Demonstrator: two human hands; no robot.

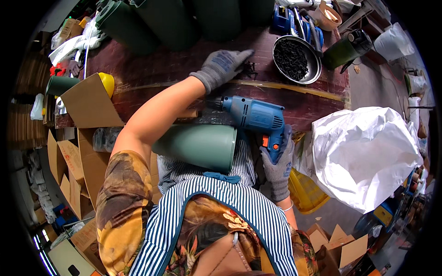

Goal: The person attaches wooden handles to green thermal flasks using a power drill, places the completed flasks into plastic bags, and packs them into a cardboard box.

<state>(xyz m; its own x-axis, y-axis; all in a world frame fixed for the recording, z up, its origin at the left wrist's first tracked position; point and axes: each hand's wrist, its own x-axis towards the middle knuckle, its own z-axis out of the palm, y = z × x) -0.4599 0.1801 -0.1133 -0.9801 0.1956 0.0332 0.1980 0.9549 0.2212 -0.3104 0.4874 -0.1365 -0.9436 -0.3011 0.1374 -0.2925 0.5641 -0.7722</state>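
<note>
My left hand (223, 66), in a grey knit glove, reaches across the dark red tabletop. Its fingers are stretched out and spread over a small pile of black screw-like pieces (251, 71). My right hand (280, 163), gloved alike, is wrapped round the grip of a blue power drill (255, 112). The drill lies sideways, its chuck toward my left forearm. Across my lap rests a green cylinder (198, 145), its rounded end beside the drill grip. A metal bowl (315, 77) full of more black pieces stands right of my left hand.
Several dark green cylinders (165, 23) stand along the table's far edge. A large white woven sack (368, 156) gapes open on the right, with a yellow object (306, 191) beside it. Cardboard boxes (69, 161) crowd the left. A dark green bottle (347, 48) stands back right.
</note>
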